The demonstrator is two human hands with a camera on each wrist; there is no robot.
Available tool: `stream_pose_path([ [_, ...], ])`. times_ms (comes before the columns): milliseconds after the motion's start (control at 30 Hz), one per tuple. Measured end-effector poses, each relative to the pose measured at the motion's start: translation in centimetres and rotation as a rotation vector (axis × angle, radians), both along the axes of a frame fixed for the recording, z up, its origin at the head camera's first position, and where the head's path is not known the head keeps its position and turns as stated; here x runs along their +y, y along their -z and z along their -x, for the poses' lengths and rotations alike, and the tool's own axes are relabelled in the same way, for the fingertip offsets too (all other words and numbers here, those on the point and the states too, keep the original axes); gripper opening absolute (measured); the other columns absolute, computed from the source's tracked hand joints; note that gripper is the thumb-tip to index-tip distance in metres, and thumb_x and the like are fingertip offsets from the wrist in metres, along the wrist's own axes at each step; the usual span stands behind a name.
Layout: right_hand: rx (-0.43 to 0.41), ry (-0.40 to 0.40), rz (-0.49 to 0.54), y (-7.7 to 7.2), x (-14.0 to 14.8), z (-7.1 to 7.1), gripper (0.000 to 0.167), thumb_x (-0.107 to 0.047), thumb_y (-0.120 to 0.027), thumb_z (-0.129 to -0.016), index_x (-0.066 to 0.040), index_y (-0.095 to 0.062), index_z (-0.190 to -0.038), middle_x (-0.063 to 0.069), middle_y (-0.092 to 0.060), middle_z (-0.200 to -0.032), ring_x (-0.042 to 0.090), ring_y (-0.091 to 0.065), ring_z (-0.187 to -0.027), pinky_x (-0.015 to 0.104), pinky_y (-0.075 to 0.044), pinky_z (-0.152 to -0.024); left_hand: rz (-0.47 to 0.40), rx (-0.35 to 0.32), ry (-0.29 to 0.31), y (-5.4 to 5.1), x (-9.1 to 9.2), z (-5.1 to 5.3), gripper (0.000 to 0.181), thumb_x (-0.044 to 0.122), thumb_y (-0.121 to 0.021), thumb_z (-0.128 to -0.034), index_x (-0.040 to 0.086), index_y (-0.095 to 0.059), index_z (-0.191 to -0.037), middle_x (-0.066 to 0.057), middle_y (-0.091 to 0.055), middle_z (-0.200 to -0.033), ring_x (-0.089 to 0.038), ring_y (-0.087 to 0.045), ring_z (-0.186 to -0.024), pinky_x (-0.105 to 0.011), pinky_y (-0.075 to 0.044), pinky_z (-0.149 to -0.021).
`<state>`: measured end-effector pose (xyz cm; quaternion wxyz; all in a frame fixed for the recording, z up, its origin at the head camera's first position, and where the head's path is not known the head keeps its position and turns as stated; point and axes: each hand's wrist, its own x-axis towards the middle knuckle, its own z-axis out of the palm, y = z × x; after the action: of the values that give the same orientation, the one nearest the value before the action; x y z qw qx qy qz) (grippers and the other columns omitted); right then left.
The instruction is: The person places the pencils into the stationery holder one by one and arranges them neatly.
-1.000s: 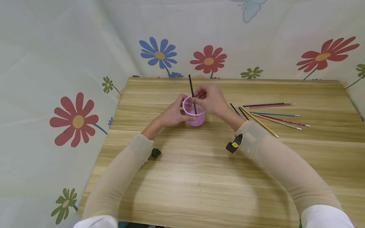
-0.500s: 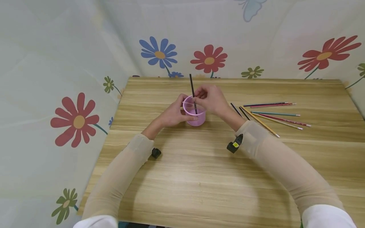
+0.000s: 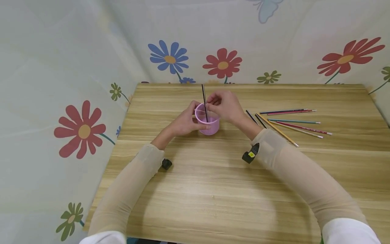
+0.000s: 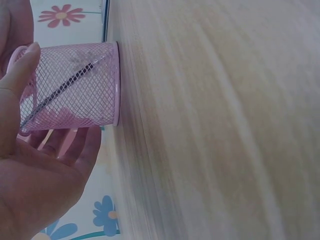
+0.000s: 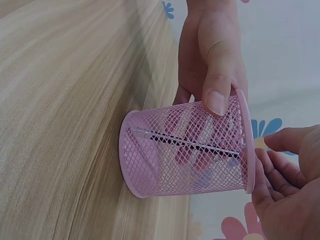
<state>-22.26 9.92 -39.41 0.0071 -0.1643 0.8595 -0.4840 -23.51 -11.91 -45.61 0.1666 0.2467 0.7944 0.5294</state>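
A pink mesh pen cup [image 3: 210, 128] stands upright on the table. My left hand [image 3: 184, 122] grips it from the left, thumb on the near side and fingers behind, as the left wrist view shows. One dark striped pencil [image 3: 204, 96] leans inside the cup, its upper part sticking out above the rim; its pale lower end shows through the mesh in the right wrist view. My right hand [image 3: 226, 105] hovers at the cup's right rim beside the pencil. In the right wrist view, thumb and fingers [image 5: 280, 172] are slightly apart, with no pencil visible between them.
Several pencils lie loose on the right of the wooden table [image 3: 195, 189]: a yellow pencil [image 3: 278, 131], a teal pencil [image 3: 294, 121], a red pencil [image 3: 313, 127] and others. Two dark pencils [image 3: 251, 117] lie partly behind my right forearm. Flower-printed cloth [image 3: 292, 40] borders the table's back and left.
The pencil has slipped a little lower into the cup and shifted slightly left, away from the right fingertips. Both hands and the cup have hardly moved.
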Motion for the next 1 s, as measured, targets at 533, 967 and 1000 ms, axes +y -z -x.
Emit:
stream_pose_path([
  [533,-0.059,-0.021,-0.033,-1.2,6.5,-0.7,0.020,-0.022,-0.075,-0.101,-0.007,-0.077,-0.114,0.009,-0.074,-0.107,0.022,-0.066,-0.095,0.027,-0.054,-0.080,0.024,-0.005,-0.017,-0.4,0.2,-0.3,0.077,0.019,-0.091,-0.0860,0.007,-0.039,-0.142,-0.010,-0.051,-0.143,-0.030,-0.053,-0.137,-0.040,-0.054,-0.108],
  [967,-0.153,0.048,-0.057,1.7,14.3,-3.7,0.033,-0.019,-0.075,-0.101,0.000,-0.071,-0.129,0.016,-0.073,-0.119,0.017,-0.068,-0.100,0.016,-0.054,-0.080,0.031,0.002,-0.018,-0.2,0.1,-0.2,0.079,0.017,-0.093,-0.0843,0.006,-0.039,-0.142,-0.011,-0.051,-0.143,-0.032,-0.054,-0.136,-0.045,-0.053,-0.109],
  [1000,-0.159,0.048,-0.052,2.1,14.8,-3.9,0.035,-0.018,-0.075,-0.101,0.001,-0.070,-0.130,0.017,-0.073,-0.120,0.016,-0.068,-0.100,0.016,-0.054,-0.080,0.035,0.007,-0.019,-0.3,0.1,-0.1,0.079,0.018,-0.093,-0.0842,0.006,-0.040,-0.142,-0.011,-0.051,-0.142,-0.031,-0.054,-0.136,-0.044,-0.052,-0.109],
])
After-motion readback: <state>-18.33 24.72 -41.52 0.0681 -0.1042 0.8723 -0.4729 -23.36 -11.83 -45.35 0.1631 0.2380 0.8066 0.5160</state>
